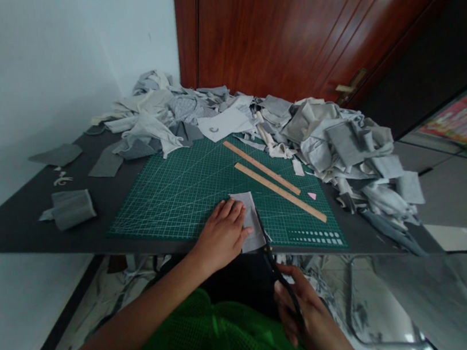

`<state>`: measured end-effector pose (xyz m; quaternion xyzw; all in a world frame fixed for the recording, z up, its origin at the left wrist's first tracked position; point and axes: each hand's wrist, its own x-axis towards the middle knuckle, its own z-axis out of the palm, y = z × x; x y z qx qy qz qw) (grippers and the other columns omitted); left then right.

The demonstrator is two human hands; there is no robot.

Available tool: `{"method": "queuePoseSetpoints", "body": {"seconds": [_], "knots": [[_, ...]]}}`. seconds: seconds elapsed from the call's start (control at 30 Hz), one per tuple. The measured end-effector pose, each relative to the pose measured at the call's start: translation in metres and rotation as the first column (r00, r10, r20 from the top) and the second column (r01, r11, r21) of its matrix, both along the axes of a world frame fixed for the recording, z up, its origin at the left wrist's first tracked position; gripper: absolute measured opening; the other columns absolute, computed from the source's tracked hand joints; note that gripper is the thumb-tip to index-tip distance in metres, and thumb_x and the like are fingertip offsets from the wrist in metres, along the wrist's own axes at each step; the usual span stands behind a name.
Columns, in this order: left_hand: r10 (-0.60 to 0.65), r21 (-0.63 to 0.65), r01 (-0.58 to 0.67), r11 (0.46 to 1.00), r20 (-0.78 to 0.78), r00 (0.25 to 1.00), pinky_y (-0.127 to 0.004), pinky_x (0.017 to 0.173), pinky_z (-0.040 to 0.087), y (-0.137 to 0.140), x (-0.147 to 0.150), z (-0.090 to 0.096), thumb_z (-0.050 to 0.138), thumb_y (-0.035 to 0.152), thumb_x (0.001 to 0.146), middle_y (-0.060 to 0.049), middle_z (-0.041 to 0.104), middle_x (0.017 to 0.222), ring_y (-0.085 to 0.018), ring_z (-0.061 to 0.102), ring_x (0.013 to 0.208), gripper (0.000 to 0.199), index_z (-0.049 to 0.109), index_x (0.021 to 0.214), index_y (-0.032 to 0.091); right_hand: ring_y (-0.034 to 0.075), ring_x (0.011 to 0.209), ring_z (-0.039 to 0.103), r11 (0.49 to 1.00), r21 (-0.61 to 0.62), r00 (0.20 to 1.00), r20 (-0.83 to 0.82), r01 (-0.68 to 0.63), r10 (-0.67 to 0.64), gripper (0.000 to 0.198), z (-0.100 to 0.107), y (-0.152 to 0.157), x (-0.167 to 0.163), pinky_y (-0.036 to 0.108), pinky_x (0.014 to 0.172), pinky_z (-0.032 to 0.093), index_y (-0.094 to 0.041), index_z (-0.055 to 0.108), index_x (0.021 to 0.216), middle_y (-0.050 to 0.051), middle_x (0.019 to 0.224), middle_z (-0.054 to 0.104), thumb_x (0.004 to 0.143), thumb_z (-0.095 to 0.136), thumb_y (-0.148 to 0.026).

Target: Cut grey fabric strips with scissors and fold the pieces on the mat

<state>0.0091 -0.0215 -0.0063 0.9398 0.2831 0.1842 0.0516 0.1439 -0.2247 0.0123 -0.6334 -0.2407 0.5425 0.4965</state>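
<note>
A small light grey piece of fabric [255,231] lies at the front edge of the green cutting mat [166,190]. My left hand [223,231] rests flat on its left part, fingers stretched out. My right hand [302,310] grips the black handles of a pair of scissors [269,251] just off the table's front edge. The scissors' blades point away from me and run along the fabric's right edge. A thin sliver of cloth shows beside the blades. Whether the blades are parted I cannot make out.
Two wooden rulers [282,192] lie slanted on the mat, near a pink chalk piece [312,196]. Heaps of grey and white fabric scraps [318,128] line the back and right. Folded grey cloth [74,209] sits at left on the dark table [19,228]. A wooden door [265,31] stands behind.
</note>
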Motion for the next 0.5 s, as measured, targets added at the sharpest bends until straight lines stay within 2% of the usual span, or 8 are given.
{"method": "queuePoseSetpoints", "body": {"seconds": [0.23,0.5], "knots": [[-0.003,0.017,0.003,1.000,0.001,1.000,-0.049,0.126,0.024,0.0008,-0.0001,-0.0021,0.038,0.044,0.108,-0.016,0.052,0.153,-0.032,0.038,0.149,0.054,0.053,0.145,0.007,0.006,0.043,0.040,1.000,-0.005,1.000,0.018,-0.001,0.001,0.062,-0.0007,0.0006,-0.0006,0.016,0.034,0.036,-0.026,0.050,0.126,-0.010,0.067,0.051,0.085,0.074,-0.066],[0.000,0.010,0.000,1.000,0.022,1.000,-0.049,0.126,0.025,0.0005,0.0004,-0.0024,0.038,0.045,0.108,-0.016,0.053,0.152,-0.031,0.039,0.148,0.053,0.054,0.144,0.009,0.006,0.042,0.038,1.000,-0.016,0.999,0.032,-0.025,0.025,0.064,-0.0005,-0.0009,0.0008,0.016,0.034,0.037,-0.025,0.049,0.129,-0.010,0.063,0.052,0.087,0.073,-0.066]]}}
